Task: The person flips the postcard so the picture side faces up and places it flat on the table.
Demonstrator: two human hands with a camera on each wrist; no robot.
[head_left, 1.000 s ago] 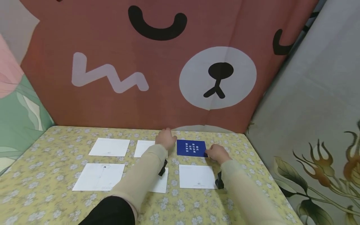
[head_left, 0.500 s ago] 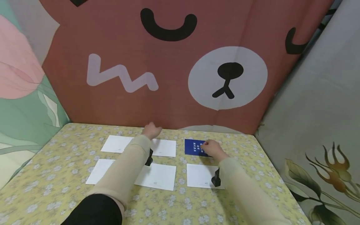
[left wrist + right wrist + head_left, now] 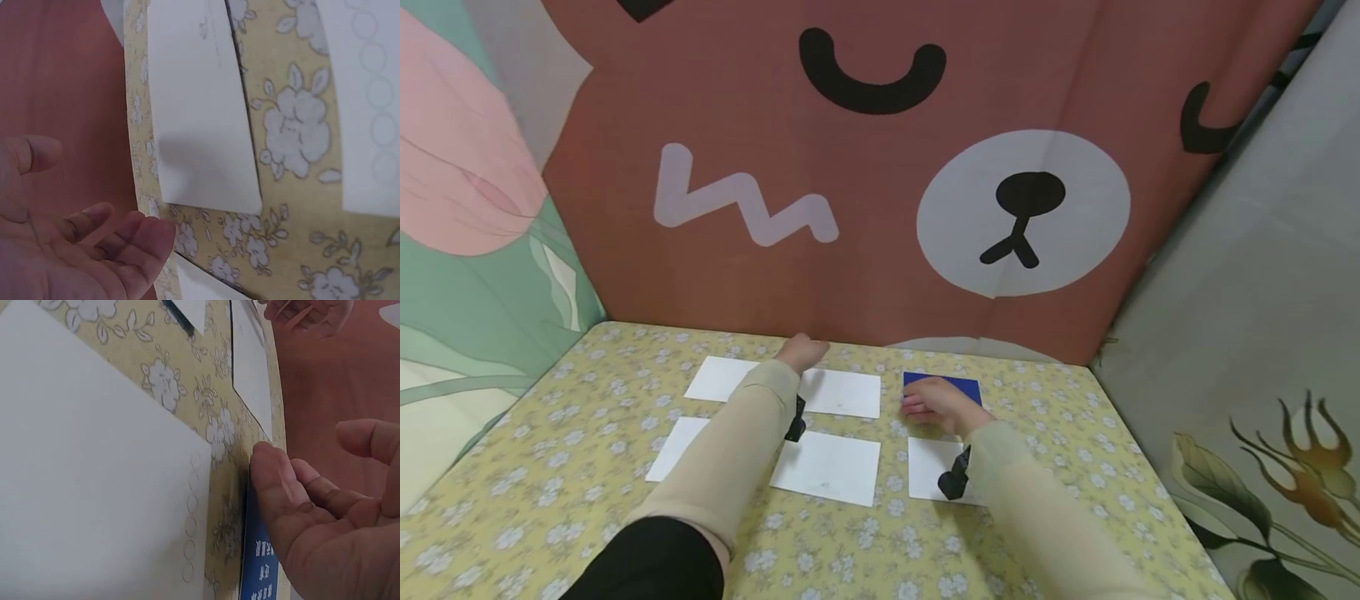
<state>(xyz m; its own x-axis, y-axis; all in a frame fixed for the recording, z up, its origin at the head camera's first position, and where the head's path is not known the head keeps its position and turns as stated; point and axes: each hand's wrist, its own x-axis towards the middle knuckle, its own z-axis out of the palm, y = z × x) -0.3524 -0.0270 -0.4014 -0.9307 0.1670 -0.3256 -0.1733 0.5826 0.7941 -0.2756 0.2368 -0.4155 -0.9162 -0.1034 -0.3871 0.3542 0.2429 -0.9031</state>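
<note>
In the head view, my left hand [image 3: 802, 353] is over the back edge between two white postcards, the back left one [image 3: 718, 379] and the back middle one [image 3: 842, 393]. Its fingers are loosely bent with nothing in them, as the left wrist view also shows. My right hand [image 3: 942, 402] hovers over a blue card [image 3: 958, 386] printed with white characters, hiding much of it. Seen from the right wrist, the fingers [image 3: 269, 478] are relaxed and hold nothing; whether they touch the blue card [image 3: 259, 550] I cannot tell.
In front lie more white postcards: left [image 3: 673, 450], partly under my left sleeve, middle [image 3: 827, 467] and right [image 3: 928, 467], partly under my right wrist. A yellow flowered cloth [image 3: 820, 550] covers the table. A bear-patterned curtain [image 3: 865, 275] rises along the back edge.
My left hand has moved left, away from the blue card's left side. My right hand has shifted from the blue card's right edge to over it. The head view has turned slightly.
</note>
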